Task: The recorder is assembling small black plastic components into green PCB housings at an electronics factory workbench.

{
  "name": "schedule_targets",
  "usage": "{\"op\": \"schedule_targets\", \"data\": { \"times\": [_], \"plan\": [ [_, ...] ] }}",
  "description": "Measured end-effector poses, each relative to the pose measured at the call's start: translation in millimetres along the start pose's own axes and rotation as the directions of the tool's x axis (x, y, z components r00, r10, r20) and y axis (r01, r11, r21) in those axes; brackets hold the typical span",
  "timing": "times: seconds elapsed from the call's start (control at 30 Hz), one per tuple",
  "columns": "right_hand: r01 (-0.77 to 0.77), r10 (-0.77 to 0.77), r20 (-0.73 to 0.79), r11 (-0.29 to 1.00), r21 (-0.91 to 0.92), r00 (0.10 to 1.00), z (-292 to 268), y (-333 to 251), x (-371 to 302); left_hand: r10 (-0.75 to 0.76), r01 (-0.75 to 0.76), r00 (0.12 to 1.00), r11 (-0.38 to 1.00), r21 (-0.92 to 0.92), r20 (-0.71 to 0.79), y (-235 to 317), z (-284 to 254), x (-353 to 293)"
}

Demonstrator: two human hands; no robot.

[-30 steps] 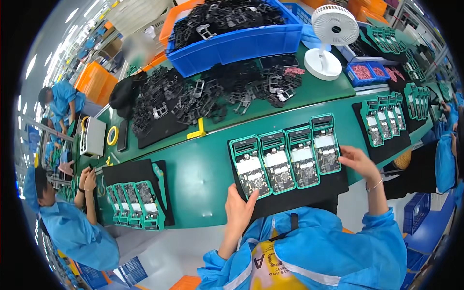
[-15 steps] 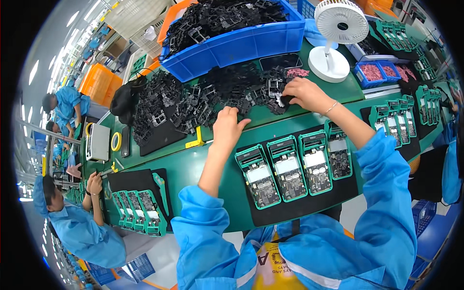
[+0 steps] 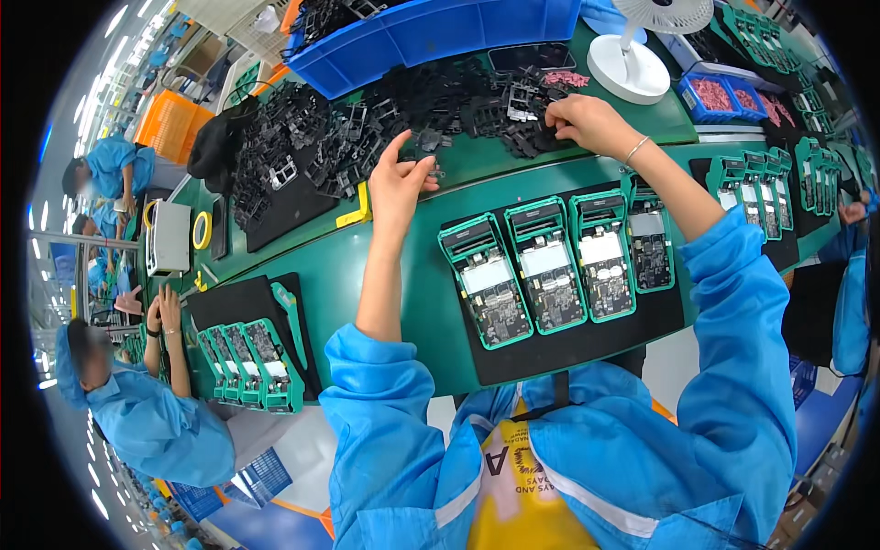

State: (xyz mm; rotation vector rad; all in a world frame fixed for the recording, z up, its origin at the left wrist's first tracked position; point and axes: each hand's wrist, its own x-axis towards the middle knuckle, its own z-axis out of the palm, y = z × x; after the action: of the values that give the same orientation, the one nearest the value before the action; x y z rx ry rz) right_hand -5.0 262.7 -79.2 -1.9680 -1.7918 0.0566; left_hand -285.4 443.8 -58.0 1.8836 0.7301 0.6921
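Seemingly the picking step — left hand (image 3: 401, 183) half-curled, right hand (image 3: 587, 124) bent over upper-centre black frames (image 3: 519, 108), both holds unclear — next probably calls for untangling one

You are in a factory, at what looks like an assembly line: a long green counter (image 3: 321, 266) stretches past you on both sides. Loose black parts (image 3: 289, 128) lie heaped beyond and beside your left hand (image 3: 396, 188), and a blue tub (image 3: 440, 41) of more stands beyond your right hand (image 3: 594, 126) too. Nearer you than both sit circuit boards (image 3: 555, 284) in green frames. Well left of your left hand, a co-worker (image 3: 170, 435) wears a blue smock like yours; strip lights (image 3: 116, 18) shine farther off.
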Motion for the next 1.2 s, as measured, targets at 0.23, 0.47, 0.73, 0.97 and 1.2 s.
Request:
{"op": "schedule_targets", "data": {
  "times": [0.23, 0.47, 0.73, 0.97, 1.2],
  "plan": [
    [0.127, -0.133, -0.222, 0.991, -0.043, 0.966, -32.1, -33.6, -13.9, -0.183, 0.117, 0.979, 0.870, -0.479, -0.093, 2.4, -27.7, -75.5],
    [0.329, -0.341, 0.126, 0.938, 0.107, 0.932, 8.8, -198.9, -98.6, -0.320, 0.223, 0.944, 0.808, -0.545, -0.088, -10.5, -39.1, -186.0],
    [0.277, -0.296, 0.161, 0.952, 0.131, 0.941, 30.0, -220.4, -111.5, -0.314, 0.203, 0.945, 0.787, -0.583, -0.094, -12.9, -37.6, -219.2],
    [0.249, -0.271, 0.091, 0.948, 0.197, 0.958, 41.3, -227.6, -114.8, -0.311, 0.214, 0.949, 0.772, -0.599, -0.062, -10.9, -30.1, -221.1],
    [0.226, -0.273, 0.118, 0.924, 0.307, 0.955, 37.6, -223.7, -111.2, -0.311, 0.229, 0.950, 0.777, -0.587, -0.040, -8.9, -30.4, -217.8]
  ]
}}
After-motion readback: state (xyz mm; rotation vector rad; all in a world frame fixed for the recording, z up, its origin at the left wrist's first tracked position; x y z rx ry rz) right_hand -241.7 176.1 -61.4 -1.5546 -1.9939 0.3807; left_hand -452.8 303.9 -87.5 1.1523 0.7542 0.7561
